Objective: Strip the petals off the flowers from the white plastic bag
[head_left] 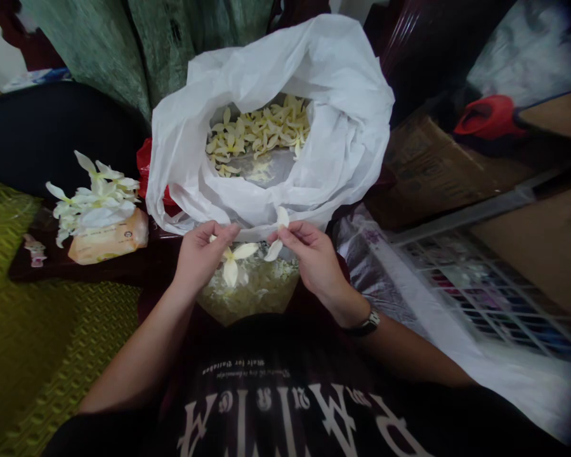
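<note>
My left hand (202, 254) pinches a white flower (231, 259) with long petals, holding it by the base. My right hand (311, 254) grips white petals (276, 235) between finger and thumb, a few centimetres from the flower. Just beyond my hands stands a white plastic bag (285, 70) with its mouth open and a heap of cream petals (259, 130) inside. Below my hands, a clear container or bag (247, 295) holds pale flower material against my dark T-shirt (285, 393). A watch (366, 322) sits on my right wrist.
Left of the bag, a bunch of white flowers (95, 198) lies on a peach packet (109, 238) on a dark surface (42, 270). A green woven mat (38, 330) lies at left. Cardboard (433, 165), a red object (488, 117) and a white wire rack (476, 285) stand at right.
</note>
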The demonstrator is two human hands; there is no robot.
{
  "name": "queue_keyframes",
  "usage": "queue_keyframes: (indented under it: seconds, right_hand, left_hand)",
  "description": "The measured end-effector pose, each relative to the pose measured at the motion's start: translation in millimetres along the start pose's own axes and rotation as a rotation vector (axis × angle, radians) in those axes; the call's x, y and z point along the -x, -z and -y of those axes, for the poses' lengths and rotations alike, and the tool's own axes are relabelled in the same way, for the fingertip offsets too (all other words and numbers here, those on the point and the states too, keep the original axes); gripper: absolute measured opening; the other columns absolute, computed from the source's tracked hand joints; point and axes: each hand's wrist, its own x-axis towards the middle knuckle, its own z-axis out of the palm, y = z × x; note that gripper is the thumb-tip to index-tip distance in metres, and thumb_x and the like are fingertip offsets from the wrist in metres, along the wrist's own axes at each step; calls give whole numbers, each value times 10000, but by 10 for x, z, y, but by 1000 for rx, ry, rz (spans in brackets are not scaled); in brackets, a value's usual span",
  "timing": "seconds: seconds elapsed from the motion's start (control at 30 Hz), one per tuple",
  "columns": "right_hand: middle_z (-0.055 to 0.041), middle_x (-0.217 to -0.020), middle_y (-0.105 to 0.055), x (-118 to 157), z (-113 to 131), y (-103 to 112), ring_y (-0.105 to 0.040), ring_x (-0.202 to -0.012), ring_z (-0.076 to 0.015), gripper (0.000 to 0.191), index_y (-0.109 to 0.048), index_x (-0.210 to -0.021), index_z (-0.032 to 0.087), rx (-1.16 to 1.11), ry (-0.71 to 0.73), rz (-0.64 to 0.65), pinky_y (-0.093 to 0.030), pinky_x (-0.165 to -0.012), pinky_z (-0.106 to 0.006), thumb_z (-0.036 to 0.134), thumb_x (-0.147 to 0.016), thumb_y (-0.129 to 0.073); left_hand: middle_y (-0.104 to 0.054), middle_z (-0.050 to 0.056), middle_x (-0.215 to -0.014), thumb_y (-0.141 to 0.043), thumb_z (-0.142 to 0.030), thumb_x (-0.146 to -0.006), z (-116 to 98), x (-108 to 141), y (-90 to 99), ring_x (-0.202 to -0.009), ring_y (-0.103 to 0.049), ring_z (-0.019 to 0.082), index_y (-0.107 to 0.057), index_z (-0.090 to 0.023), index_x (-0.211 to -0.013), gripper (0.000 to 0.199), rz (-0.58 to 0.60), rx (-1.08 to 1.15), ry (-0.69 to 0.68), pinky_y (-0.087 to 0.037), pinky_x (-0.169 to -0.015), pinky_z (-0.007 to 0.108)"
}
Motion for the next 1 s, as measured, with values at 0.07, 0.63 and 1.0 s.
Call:
queue_keyframes:
  seconds: [0.07,0.63,1.0]
  right_hand:
    - [-13,-763,-726,-31,32,134,-651,-725,-178,280,-700,-795,226,100,-4,82,-544,-766,-346,493,-793,-787]
    - [17,-665,-683,35,46,-179,-637,-587,-144,289,-732,-866,222,20,-121,245,-567,-605,-311,480,-768,-815]
    - [29,-665,-696,60,81,-176,-641,-576,-119,239,-742,-885,229,-3,-109,314,-571,-605,-268,443,-800,-806]
  left_hand:
    - [-496,-54,-500,-794,-529,-766,23,-20,64,-427,-352,73,-567,-190,-610,437,37,59,64,-271,-419,213]
    - [-652,6,-728,-841,-406,-761,-94,22,-84,-601,-563,105,-761,-190,-925,283,334,295,143,-425,-547,219]
    - [-534,-48,-597,-862,-312,-743,0,68,-104,-515,-467,76,-633,-169,-713,272,238,405,147,-373,-503,205]
